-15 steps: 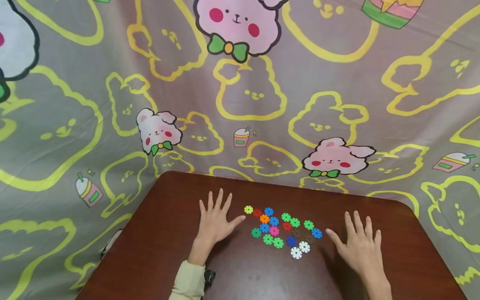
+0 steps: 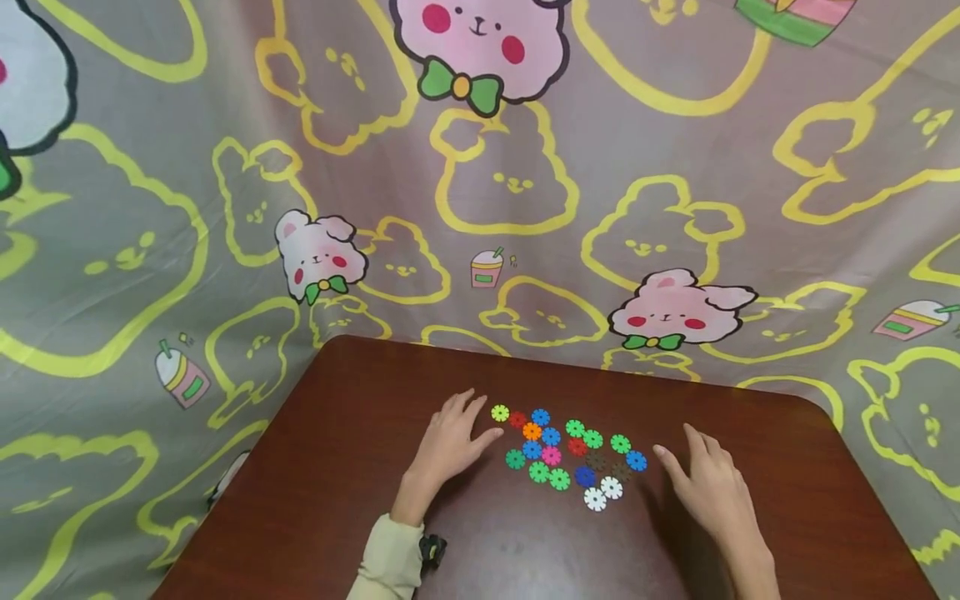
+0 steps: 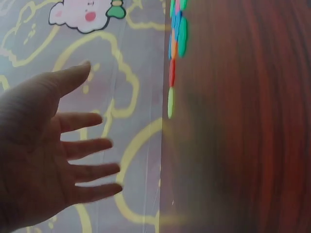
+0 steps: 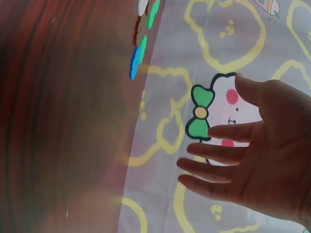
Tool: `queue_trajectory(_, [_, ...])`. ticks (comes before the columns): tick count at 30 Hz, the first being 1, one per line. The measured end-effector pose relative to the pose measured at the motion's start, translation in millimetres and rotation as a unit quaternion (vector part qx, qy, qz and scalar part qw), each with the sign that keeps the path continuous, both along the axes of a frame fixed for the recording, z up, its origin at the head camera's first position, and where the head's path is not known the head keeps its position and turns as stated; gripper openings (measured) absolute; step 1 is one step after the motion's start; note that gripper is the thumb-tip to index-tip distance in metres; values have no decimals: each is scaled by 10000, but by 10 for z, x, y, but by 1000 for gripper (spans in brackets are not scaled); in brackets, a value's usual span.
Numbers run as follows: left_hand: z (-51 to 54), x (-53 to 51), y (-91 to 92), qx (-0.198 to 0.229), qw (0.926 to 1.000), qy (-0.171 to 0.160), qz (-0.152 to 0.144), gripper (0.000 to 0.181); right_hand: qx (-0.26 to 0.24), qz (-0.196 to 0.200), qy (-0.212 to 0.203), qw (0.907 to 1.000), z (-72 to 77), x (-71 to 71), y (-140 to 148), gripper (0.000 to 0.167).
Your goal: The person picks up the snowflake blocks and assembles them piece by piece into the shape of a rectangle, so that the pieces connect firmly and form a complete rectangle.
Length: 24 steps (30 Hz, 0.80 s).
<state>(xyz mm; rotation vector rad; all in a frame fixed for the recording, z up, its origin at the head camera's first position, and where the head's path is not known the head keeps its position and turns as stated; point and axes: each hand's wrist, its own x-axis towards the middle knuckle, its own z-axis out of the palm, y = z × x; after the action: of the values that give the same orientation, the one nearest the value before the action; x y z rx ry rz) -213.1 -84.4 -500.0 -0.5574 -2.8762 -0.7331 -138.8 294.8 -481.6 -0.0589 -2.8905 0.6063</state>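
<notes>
Several flat notched discs lie in a loose cluster mid-table, among them a yellow disc, an orange disc, a pink disc and a white disc. My left hand is left of the cluster, nearest the yellow disc, with fingers apart and holding nothing. My right hand is to the right, nearest a blue disc, also empty. Both wrist views show relaxed, spread fingers above the table, the left hand and the right hand touching no disc.
The dark brown wooden table has rounded far corners. Behind it and at both sides hangs a grey curtain printed with rabbits, cups and yellow outlines. A black band is on the left wrist, by a light sleeve.
My left hand has turned and moved slightly right, its fingers less widely spread. The right hand's fingers have drawn closer together and tilted left. The discs keep their arrangement.
</notes>
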Motion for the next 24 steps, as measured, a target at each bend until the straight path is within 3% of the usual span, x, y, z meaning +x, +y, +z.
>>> queue_trajectory(6, [-11,19,193,-255,9984,-296,-399,56,-158,47,-103,9998,36,-99,-120,64])
queue_trajectory(13, [-71,25,347,-357,9953,-624,-648,39,-122,448,30,9989,0,-216,-326,47])
queue_trajectory(17, [-111,28,408,-454,9935,-735,-745,28,-119,757,91,9970,-59,-302,-521,36])
queue_trajectory(24, [-185,18,484,-760,9907,-805,-789,25,-37,1108,16,9938,-163,-393,-882,29])
